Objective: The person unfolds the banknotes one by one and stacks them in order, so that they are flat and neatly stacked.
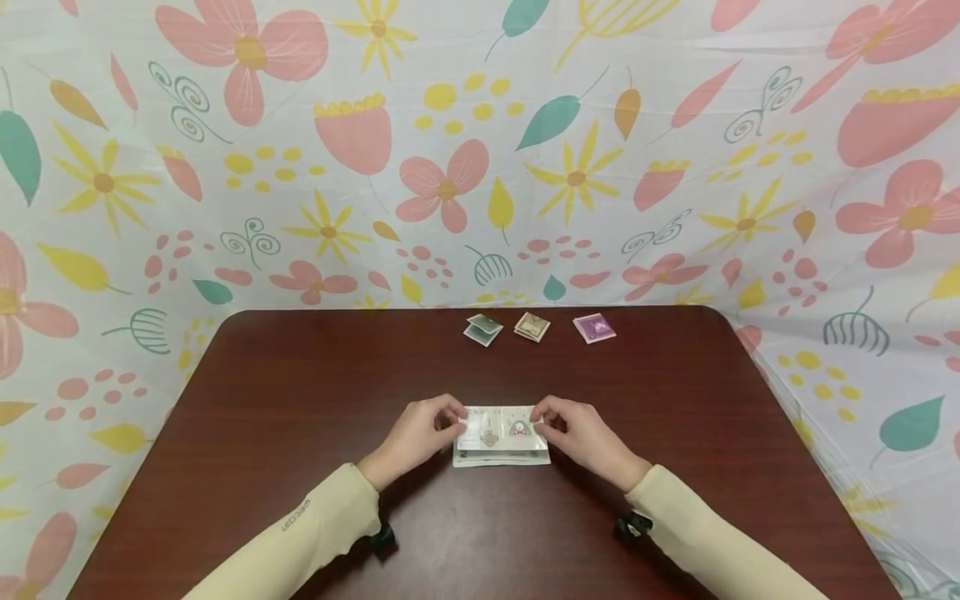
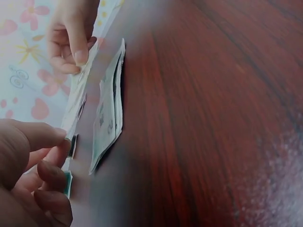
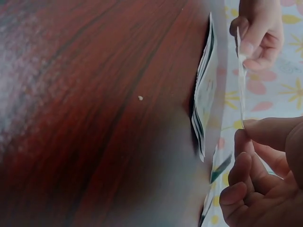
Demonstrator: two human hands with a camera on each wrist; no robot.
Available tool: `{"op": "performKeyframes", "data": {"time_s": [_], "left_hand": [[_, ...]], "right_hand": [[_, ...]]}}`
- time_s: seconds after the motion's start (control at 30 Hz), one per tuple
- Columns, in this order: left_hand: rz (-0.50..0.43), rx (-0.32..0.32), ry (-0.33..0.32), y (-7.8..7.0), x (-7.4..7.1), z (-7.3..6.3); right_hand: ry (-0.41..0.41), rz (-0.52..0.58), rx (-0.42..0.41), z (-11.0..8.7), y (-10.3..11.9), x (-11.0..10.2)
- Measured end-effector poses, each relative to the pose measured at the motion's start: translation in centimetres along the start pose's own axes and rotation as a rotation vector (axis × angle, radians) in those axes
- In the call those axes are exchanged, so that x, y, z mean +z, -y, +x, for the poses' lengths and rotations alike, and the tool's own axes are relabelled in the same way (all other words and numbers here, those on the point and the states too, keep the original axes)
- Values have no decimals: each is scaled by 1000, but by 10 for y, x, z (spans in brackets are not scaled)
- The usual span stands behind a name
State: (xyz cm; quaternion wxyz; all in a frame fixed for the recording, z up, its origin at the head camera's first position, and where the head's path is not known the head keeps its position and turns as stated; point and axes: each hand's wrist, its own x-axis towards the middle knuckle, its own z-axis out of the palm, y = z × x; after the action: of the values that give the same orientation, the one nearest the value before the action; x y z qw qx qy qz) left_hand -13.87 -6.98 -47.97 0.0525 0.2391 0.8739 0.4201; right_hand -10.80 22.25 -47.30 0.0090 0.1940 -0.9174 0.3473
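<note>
A pale banknote (image 1: 501, 427) with small printed figures is held flat between both hands. My left hand (image 1: 420, 437) pinches its left end between thumb and fingers, while the right hand (image 1: 590, 439) pinches the right end. Beneath it, a small stack of pale green-grey banknotes (image 1: 501, 459) lies on the table; its near edge shows in the head view. Both wrist views show a gap between the raised note and the stack (image 2: 110, 109). The stack's layers (image 3: 204, 101) stand slightly apart.
Along the far edge of the dark red wooden table (image 1: 315, 375) lie three folded notes: a green one (image 1: 482, 330), a brownish one (image 1: 532, 327) and a purple one (image 1: 595, 328). Behind the table hangs a flower-patterned cloth (image 1: 450, 108).
</note>
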Motion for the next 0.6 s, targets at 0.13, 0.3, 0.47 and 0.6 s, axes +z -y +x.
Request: {"op": "performKeyframes", "data": {"time_s": [0.13,0.3,0.47,0.6], "left_hand": [[92,0,10,-1,1,-2],[165,-7,17,-1,2,-4],[211,-18,47,-1,3,-4],[218,-19,60,-1,4,-4]], "right_hand": [[38,4,16,1,0,2],[75,10,14,3,0,5],[93,-8,25,4,-1,8],[97,-25,29,5,-2,10]]}}
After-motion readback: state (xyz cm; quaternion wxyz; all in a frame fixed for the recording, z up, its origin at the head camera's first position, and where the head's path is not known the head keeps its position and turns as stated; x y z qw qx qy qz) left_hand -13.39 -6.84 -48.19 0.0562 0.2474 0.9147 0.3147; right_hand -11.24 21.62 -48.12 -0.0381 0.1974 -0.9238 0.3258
